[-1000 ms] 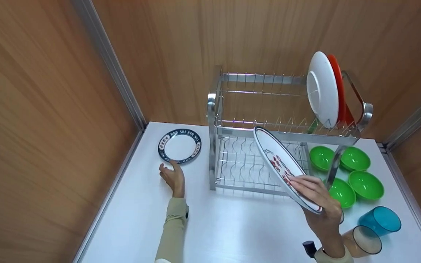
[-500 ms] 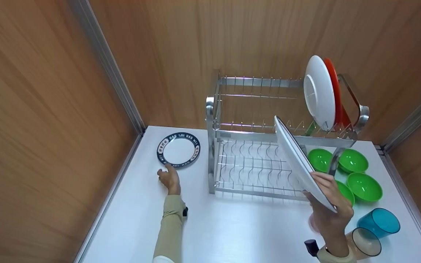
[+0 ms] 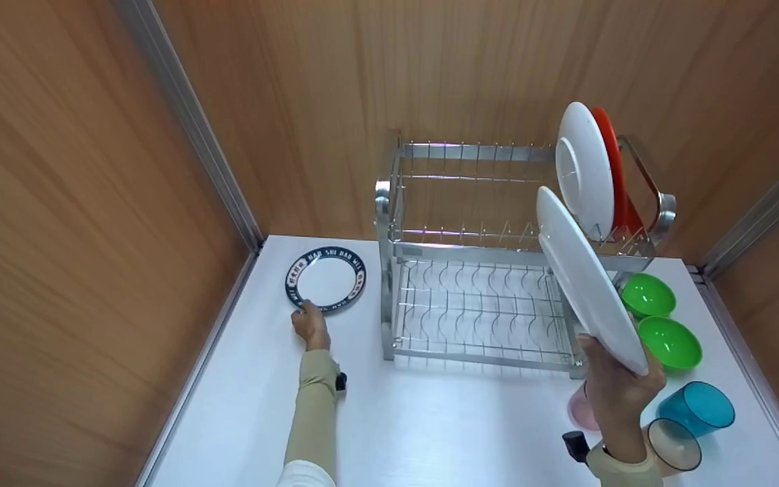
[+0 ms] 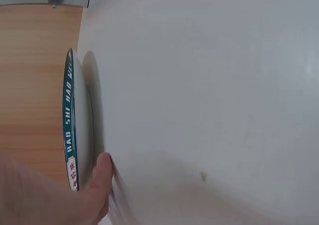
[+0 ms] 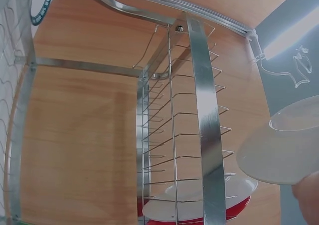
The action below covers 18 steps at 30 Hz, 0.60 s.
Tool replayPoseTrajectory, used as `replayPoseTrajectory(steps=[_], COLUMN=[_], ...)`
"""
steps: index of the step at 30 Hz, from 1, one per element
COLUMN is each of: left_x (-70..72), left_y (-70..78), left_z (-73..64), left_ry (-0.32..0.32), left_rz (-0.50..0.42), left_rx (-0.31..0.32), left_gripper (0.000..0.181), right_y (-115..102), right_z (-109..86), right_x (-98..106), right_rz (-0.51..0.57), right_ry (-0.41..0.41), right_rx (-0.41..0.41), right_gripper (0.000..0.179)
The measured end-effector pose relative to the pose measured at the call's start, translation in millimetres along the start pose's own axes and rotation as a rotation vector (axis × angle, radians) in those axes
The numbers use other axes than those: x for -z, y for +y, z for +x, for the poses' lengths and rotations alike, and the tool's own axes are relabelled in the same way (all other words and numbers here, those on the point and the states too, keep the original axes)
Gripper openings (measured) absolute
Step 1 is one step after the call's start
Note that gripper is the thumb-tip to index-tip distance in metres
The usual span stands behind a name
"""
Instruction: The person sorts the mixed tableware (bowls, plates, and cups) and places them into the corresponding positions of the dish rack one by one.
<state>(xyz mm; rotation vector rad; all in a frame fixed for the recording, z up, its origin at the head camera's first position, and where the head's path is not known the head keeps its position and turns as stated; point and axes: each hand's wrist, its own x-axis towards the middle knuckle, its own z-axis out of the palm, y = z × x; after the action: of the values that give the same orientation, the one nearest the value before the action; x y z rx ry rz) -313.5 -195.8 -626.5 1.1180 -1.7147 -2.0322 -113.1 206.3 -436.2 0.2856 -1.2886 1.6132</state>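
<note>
My right hand [image 3: 623,385] grips the lower edge of a white plate [image 3: 585,270], raised on edge at the right front of the two-tier metal dish rack [image 3: 487,257]. Its plain underside faces left; its printed face is hidden. In the right wrist view this plate [image 5: 279,150] is outside the upper tier. On the left, a plate with a dark lettered rim [image 3: 360,281] lies on the table. My left hand [image 3: 312,328] pinches its near edge; the left wrist view has a digit under the rim. Another white plate [image 3: 580,169] and a red plate [image 3: 607,155] stand in the upper tier.
Green bowls [image 3: 670,343] sit right of the rack, partly behind the raised plate. A teal cup [image 3: 697,409], an amber cup [image 3: 673,446] and a pink cup [image 3: 582,409] stand around my right forearm. Wooden panels [image 3: 308,135] enclose the table.
The plate in my right hand has gone up and right toward the upper tier, turning from its printed face to its underside. My left hand has closed onto the dark-rimmed plate's edge.
</note>
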Motion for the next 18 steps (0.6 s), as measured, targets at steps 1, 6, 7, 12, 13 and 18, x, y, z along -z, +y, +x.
replayPoseTrajectory(steps=[1, 6, 7, 12, 13, 18], left_x=[-0.8, -3.4, -3.9, -8.9, -10.4, -19.4], left_y=[-0.4, -3.0, -3.5, -5.4, -5.5, -4.9], left_z=[1.6, 8.1, 9.2, 13.9, 14.5, 15.4], left_ry=[-0.004, -0.015, -0.012, 0.045, 0.059, 0.111], left_rz=[-0.008, -0.021, -0.016, -0.001, 0.003, 0.015], left_rx=[0.004, 0.021, 0.019, -0.018, -0.027, -0.055], left_gripper=[0.057, 0.059, 0.059, 0.051, 0.049, 0.039], right_y=[0.6, 2.5, 3.0, 5.4, 5.8, 7.3], right_z=[0.8, 4.7, 5.3, 9.9, 10.9, 17.5], right_x=[0.0, -0.5, -0.8, -3.3, -3.7, -5.3], right_rz=[0.005, 0.046, 0.059, 0.106, 0.109, 0.107], right_ry=[0.007, 0.008, 0.008, 0.010, 0.012, 0.028], right_rx=[-0.011, -0.025, -0.024, -0.024, -0.025, -0.049], right_gripper=[0.059, 0.049, 0.048, 0.052, 0.053, 0.054])
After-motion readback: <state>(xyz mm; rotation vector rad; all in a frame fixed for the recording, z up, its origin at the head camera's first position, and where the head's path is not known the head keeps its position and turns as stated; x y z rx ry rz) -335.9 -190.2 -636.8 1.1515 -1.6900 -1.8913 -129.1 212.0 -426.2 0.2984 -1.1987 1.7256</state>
